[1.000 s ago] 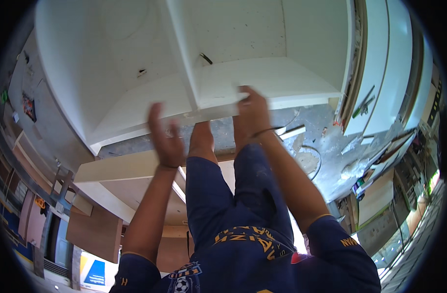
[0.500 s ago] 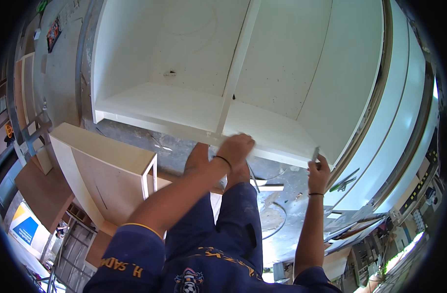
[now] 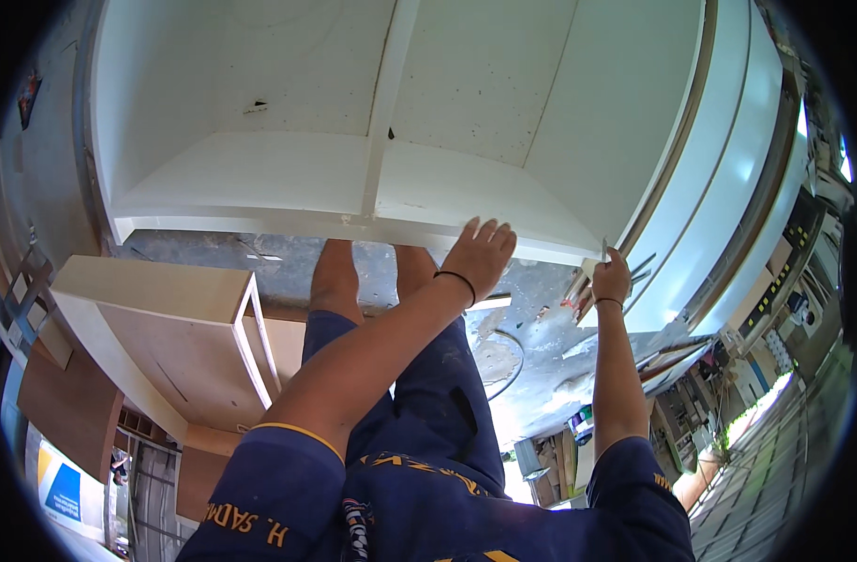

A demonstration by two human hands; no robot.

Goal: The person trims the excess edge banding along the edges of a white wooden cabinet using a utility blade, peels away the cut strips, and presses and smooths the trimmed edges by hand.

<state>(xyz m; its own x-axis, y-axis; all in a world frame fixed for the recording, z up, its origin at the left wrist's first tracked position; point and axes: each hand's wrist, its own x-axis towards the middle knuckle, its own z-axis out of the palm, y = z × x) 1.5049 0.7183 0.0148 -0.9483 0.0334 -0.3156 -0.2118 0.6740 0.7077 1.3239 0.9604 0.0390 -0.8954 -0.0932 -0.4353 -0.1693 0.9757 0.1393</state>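
Note:
A large white cabinet (image 3: 288,178) with an upright divider lies in front of me, its open side toward me. My left hand (image 3: 478,258) reaches across my body to the cabinet's front edge, right of the divider. Its fingers are stretched out and slightly apart, the tips at the edge, with nothing in them. My right hand (image 3: 612,278) is closed at the cabinet's near right corner. A small, thin grey blade-like tool (image 3: 604,248) sticks up from its fingers; the rest of it is hidden in the grip.
A smaller box-shaped wooden carcass (image 3: 156,281) stands to the left of my legs. Long white panels (image 3: 719,197) lie along the cabinet's right side. On the concrete floor a loop of thin cable (image 3: 520,361) lies near my legs. Boards and clutter fill the far right.
My view has shifted, so the cabinet sits further left. My left hand has moved right along the front edge, its fingers now stretched out. The right hand still grips the thin tool by the corner.

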